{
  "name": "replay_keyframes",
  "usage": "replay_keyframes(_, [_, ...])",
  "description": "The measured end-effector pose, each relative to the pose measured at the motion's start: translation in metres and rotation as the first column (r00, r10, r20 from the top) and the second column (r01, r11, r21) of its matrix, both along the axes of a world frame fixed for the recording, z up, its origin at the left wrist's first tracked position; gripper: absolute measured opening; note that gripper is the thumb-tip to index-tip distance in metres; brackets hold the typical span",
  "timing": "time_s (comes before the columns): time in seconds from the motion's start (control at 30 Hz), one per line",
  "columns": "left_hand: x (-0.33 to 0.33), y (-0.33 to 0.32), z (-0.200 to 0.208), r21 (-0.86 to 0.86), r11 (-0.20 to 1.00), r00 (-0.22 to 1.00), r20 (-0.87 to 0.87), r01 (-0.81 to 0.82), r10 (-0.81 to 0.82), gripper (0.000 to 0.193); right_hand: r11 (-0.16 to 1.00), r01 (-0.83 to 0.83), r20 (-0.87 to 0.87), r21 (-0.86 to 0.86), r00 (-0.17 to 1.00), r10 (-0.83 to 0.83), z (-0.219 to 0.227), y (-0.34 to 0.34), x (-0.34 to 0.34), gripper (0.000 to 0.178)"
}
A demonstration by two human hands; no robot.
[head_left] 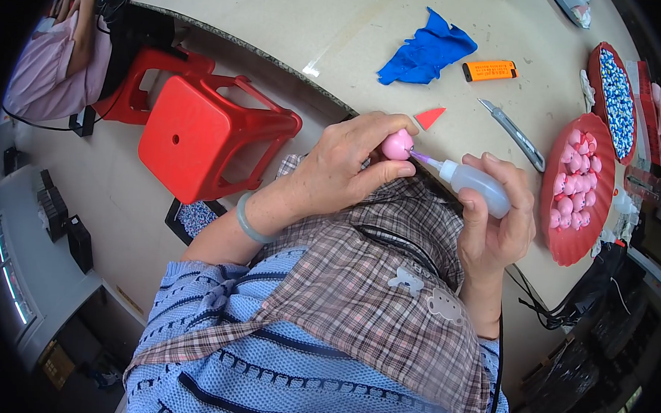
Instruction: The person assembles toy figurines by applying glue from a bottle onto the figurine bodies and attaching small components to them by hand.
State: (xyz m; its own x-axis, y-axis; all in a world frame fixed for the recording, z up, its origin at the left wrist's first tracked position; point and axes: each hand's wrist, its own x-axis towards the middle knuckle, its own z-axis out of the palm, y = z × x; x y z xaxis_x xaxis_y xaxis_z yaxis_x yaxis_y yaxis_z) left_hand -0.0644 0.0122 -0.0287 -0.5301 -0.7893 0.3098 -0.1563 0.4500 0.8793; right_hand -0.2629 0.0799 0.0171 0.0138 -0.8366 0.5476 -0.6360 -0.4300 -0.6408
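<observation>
Between the thumb and fingers of my left hand [348, 159] is a small round pink figure [397, 145]. My right hand [498, 223] grips a translucent squeeze bottle [481, 189], tilted with its narrow purple tip toward the left. That tip meets the figure's surface, or comes very close to it. Both hands are held over my lap at the table edge. Just beyond them on the table lies a small red triangular piece [429, 118]. To the right, a red scalloped tray [604, 198] carries several similar pink figures [576, 178].
On the table lie a blue cloth [431, 49], an orange box cutter-sized case [490, 70] and a grey utility knife [512, 134]. A second red tray [598, 86] holds blue, white and green pieces [617, 109]. Red stools [188, 139] stand at the left, near another person [61, 69].
</observation>
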Motion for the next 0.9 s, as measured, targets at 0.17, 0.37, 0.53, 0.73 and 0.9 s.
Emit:
replay_keyframes(0.17, [-0.0002,-0.0003,0.0,-0.009,1.0,1.0,-0.002,0.004,-0.004,0.042,1.0,0.001,-0.029,-0.009,1.0,-0.001,0.0008,0.0015,0.0004,0.043])
replay_keyframes(0.37, [-0.0009,0.0006,-0.0016,0.006,1.0,1.0,-0.02,0.0,0.0,0.042,1.0,0.003,-0.088,-0.02,0.996,-0.005,0.0028,0.003,0.0018,0.046])
replay_keyframes(0.53, [-0.0007,0.0004,-0.0014,-0.007,1.0,1.0,-0.003,0.001,-0.001,0.042,1.0,0.005,-0.096,-0.026,0.995,-0.007,0.0035,0.0032,0.002,0.047])
replay_keyframes(0.73, [-0.0014,0.0006,-0.0009,-0.001,1.0,1.0,-0.01,-0.001,0.001,0.043,1.0,0.014,-0.11,-0.028,0.994,-0.017,0.0056,0.0036,0.0029,0.045])
replay_keyframes(0.9, [-0.0014,0.0019,-0.0004,-0.009,1.0,1.0,-0.011,-0.013,0.013,0.043,1.0,0.019,-0.115,-0.024,0.993,-0.022,0.0073,0.0048,0.0048,0.044])
